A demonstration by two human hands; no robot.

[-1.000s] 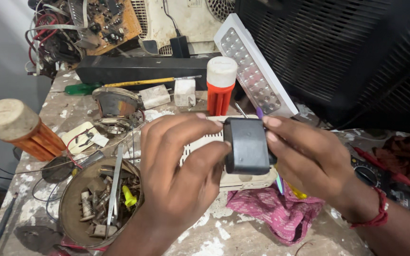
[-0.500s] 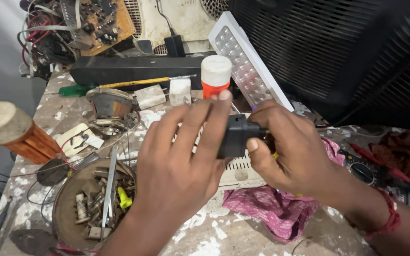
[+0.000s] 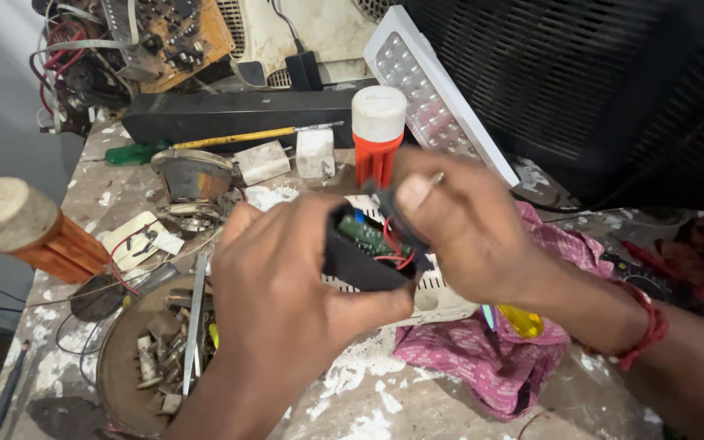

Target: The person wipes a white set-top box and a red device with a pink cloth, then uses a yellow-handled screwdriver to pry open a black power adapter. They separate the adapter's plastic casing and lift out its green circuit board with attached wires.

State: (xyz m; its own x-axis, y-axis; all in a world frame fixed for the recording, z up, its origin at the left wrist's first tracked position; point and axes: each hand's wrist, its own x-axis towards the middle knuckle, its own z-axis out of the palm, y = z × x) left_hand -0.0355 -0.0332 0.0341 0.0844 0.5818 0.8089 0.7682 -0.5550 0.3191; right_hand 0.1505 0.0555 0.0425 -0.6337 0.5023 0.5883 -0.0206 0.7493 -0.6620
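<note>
My left hand (image 3: 287, 285) grips the lower shell of a small black plastic adapter box (image 3: 364, 259). The box is split open, showing a green circuit board (image 3: 366, 235) with red and black wires inside. My right hand (image 3: 458, 232) pinches the upper half of the casing and holds it away from the lower shell. Both hands hover over a white perforated casing (image 3: 429, 297) lying on the workbench.
A round metal dish (image 3: 120, 358) of screws and scrap sits at lower left. An orange-and-white bottle (image 3: 378, 130), a white LED panel (image 3: 433, 90), a screwdriver with a green handle (image 3: 205, 143), a speaker cone (image 3: 193, 175), a pink cloth (image 3: 499, 358) and a wooden spool (image 3: 18, 228) surround the hands.
The black box was closed and turned between both hands; now its casing is pulled apart and the circuit board and wires show. The view has shifted closer.
</note>
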